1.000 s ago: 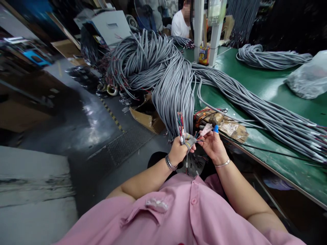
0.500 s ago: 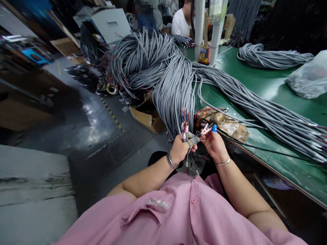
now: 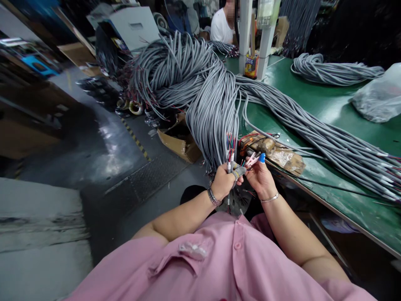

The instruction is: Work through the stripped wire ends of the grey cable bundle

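Observation:
My left hand (image 3: 223, 180), with grey finger covers on it, is closed around a few grey cables (image 3: 229, 166). Their stripped ends stand up in a fan of thin coloured wires (image 3: 231, 143). More fine wire ends poke out past its fingertips toward the right. A small pink clip (image 3: 251, 160), shaped like a clothes peg, is pinched in my right hand (image 3: 261, 179), whose thumb wears a blue cover (image 3: 262, 157). The clip sits right at those fine wires; whether it bites on one is too small to tell. Other cable ends hang below the hands.
A big heap of grey cables (image 3: 213, 108) drapes over the table's near corner. Another long bundle (image 3: 300, 113) lies across the green table (image 3: 332, 104). Beside my right hand is a taped cardboard piece (image 3: 288, 159). An open carton (image 3: 178, 142) stands on the floor. A person in white (image 3: 221, 27) sits beyond.
Both hands have drawn slightly closer together, the left shifting a little right with its cables. The clip stays in my right hand.

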Available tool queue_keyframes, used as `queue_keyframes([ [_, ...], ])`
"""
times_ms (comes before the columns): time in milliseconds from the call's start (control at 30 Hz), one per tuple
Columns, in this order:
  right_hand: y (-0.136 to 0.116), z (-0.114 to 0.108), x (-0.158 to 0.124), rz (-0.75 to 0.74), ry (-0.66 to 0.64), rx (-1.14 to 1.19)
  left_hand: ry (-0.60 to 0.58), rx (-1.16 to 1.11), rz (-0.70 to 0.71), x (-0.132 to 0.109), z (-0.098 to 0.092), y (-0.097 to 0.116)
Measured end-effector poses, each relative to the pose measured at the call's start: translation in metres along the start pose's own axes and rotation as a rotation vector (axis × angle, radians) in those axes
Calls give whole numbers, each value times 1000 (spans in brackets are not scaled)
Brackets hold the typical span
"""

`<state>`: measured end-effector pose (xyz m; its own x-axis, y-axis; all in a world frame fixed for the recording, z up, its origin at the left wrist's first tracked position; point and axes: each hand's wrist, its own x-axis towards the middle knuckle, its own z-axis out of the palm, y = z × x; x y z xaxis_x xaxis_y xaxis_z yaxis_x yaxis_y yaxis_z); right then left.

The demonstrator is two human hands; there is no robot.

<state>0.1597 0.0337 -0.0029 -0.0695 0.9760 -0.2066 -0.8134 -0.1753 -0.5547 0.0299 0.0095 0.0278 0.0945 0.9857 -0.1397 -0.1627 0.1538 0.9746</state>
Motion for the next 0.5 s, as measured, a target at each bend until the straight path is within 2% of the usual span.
queue_keyframes([
  [100,-1,0,-3,9,-41,3,-16,-4,12,-3,-1,0],
  [200,-5,-4,-6,78,-93,-34,-21,10,35,-8,-4,0],
  [367,-16,-11,-16,235,-208,-281,-51,91,74,-15,-12,3],
  [500,-21,-10,-23,161,-203,-511,-99,190,76,-18,-16,4],
])
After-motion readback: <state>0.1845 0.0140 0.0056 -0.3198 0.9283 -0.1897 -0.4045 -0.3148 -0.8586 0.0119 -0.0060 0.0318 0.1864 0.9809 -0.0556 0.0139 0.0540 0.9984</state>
